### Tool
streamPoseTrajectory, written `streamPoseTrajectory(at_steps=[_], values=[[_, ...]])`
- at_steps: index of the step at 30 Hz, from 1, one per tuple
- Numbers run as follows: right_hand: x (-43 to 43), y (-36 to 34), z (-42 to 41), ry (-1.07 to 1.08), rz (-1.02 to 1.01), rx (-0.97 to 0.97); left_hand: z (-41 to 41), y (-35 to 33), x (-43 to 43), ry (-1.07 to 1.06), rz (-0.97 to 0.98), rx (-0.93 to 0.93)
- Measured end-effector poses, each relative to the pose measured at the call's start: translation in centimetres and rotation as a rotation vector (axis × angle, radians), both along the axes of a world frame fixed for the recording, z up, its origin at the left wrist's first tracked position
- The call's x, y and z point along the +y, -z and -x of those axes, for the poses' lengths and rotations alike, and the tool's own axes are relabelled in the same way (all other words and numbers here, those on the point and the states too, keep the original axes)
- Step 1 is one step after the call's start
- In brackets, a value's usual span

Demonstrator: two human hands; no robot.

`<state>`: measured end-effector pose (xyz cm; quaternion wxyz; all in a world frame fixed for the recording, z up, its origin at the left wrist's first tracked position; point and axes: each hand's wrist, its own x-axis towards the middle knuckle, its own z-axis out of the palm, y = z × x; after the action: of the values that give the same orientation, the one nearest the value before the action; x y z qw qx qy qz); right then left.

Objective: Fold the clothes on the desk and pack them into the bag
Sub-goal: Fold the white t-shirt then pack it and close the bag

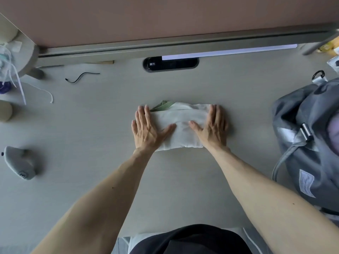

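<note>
Cloth, a white folded garment with a green trim showing at its far-left corner, lies in the middle of the desk, about midway between the far and near edges. The left hand presses flat on the garment's left end and the right hand on its right end. Each grip is fully open, fingers straight and spread, thumbs pointing inward across the cloth, holding nothing. The grey bag stands at the desk's right edge, its mouth open, with a strip of bare desk between it and the garment. Bare surface runs from the garment to the near edge and leftward to a grey padded object near the left edge. Toward the far-left corner lie a black cable and a white cord; a dark cable port sits by the far edge.
</note>
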<state>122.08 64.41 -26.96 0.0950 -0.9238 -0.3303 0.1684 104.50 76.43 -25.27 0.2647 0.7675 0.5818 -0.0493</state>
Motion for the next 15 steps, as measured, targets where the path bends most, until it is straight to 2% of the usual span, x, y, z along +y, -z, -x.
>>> streamPoseTrajectory(at_steps=[3, 6, 9, 13, 15], values=[[0.3, -1.1, 1.0, 0.193, 0.043, 0.099, 0.0, -1.3, -0.5, -0.108, 0.040, -0.041], [-0.3, -1.6, 1.7, 0.332, -0.033, 0.337, 0.0, -2.4, -1.0, -0.258, 0.232, -0.191], [-2.1, -2.2, 2.0, 0.442, -0.003, 0.520, 0.6, -2.9, -0.9, -0.314, 0.418, -0.216], [-5.7, -4.6, 3.9, 0.545, -0.080, 0.569, 2.2, -2.6, -1.6, -0.249, 0.567, -0.359], [-7.0, -6.3, 5.0, 0.536, -0.126, 0.487, 2.2, -3.5, -2.1, -0.156, 0.573, -0.426]])
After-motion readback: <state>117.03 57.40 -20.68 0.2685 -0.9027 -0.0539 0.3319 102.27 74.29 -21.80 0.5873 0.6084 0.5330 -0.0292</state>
